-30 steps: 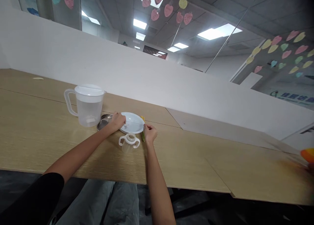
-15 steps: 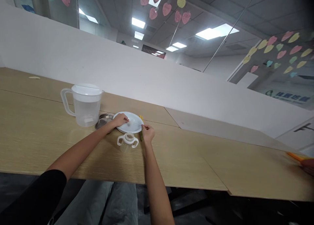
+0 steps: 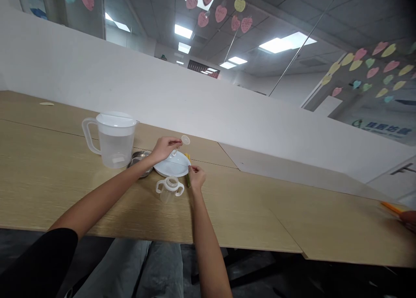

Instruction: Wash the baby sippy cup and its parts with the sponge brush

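My left hand is raised over the back left of a white plate, its fingers pinched on a small translucent disc. A small white piece shows just below those fingers; whether it is joined to the disc I cannot tell. At the plate's right rim, my right hand is closed in a pinch on a thin stick that reaches across the plate. In front of the plate stands a clear baby bottle with two white handles and an uncovered mouth.
A lidded plastic pitcher holding clear liquid stands at the left. Shiny metal dishes lie between it and the plate. A yellow-green object lies by the plate's right edge. Another person's hand is at far right, near an orange item.
My left hand has lifted from the plate, up and away from me, bringing the translucent disc into view. My right hand has stayed at the rim.
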The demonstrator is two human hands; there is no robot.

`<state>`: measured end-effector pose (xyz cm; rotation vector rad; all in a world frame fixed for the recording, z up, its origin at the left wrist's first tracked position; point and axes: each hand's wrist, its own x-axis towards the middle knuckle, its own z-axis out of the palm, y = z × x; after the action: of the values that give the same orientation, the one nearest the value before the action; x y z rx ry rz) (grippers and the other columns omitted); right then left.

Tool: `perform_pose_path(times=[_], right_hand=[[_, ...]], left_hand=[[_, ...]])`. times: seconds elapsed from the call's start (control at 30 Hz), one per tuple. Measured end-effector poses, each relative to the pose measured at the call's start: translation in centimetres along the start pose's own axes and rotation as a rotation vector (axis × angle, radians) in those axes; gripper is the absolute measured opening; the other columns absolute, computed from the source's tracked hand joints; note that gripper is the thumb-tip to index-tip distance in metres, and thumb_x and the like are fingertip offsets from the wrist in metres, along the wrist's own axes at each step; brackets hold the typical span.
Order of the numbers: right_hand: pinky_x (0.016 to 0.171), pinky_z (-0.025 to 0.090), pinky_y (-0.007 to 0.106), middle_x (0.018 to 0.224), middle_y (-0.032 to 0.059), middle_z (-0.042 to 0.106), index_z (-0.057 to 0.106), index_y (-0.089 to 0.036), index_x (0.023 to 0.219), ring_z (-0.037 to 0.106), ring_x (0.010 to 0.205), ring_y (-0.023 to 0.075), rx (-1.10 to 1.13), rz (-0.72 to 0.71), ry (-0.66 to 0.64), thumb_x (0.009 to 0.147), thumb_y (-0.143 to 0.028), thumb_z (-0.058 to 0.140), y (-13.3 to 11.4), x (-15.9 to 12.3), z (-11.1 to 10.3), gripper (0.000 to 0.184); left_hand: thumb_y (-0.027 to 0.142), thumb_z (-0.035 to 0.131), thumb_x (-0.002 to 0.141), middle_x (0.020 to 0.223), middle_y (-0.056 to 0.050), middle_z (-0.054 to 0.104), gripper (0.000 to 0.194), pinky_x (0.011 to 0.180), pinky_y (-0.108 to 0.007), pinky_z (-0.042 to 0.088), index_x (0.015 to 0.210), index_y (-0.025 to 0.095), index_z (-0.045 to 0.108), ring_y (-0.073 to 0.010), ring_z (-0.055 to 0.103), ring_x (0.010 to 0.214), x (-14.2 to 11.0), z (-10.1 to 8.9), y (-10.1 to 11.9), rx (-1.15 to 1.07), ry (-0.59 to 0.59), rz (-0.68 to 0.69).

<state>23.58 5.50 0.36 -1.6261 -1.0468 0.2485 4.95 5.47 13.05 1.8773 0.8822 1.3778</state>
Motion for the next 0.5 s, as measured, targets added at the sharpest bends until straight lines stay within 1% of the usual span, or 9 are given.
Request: perform_pose_path(times=[0.1,0.23,0.33,0.5], right_hand=[[0.061,0.040,0.025,0.072,0.0054,0.072,0.073,-0.015,0.077,0.060,0.063,0.0173,0.007,0.012,-0.009,0.072,-0.037,0.060,-0.1,0.0,-0.1,0.025],[0.061,0.041,0.025,0.073,0.0061,0.072,0.073,-0.015,0.078,0.061,0.063,0.0173,0.008,0.002,-0.018,0.072,-0.037,0.060,0.0,0.0,-0.1,0.026],[0.061,0.042,0.025,0.072,0.0065,0.073,0.074,-0.015,0.077,0.060,0.062,0.0170,0.013,-0.012,-0.013,0.072,-0.037,0.061,0.2,0.1,0.1,0.026],[0.060,0.042,0.025,0.073,0.0068,0.073,0.074,-0.015,0.077,0.061,0.062,0.0173,0.015,-0.034,0.005,0.072,-0.036,0.061,0.5,0.2,0.3,0.025]], left_hand=[[0.034,0.069,0.075,0.096,-0.011,0.075,0.031,0.087,-0.035,0.053,0.093,0.010,0.075,-0.0222,0.070,0.090,-0.5,0.3,1.2,-0.128,-0.002,-0.006],[0.042,0.074,0.070,0.096,-0.011,0.075,0.040,0.086,-0.036,0.054,0.094,0.010,0.074,-0.0229,0.070,0.089,-2.1,0.5,2.3,-0.246,-0.060,-0.056],[0.045,0.075,0.069,0.095,-0.010,0.075,0.043,0.088,-0.035,0.053,0.094,0.011,0.074,-0.0228,0.069,0.090,-3.4,0.6,2.6,-0.258,-0.099,-0.070],[0.048,0.075,0.069,0.095,-0.009,0.075,0.041,0.089,-0.034,0.053,0.090,0.013,0.075,-0.0237,0.068,0.095,-4.8,0.5,2.8,-0.234,-0.135,-0.069]])
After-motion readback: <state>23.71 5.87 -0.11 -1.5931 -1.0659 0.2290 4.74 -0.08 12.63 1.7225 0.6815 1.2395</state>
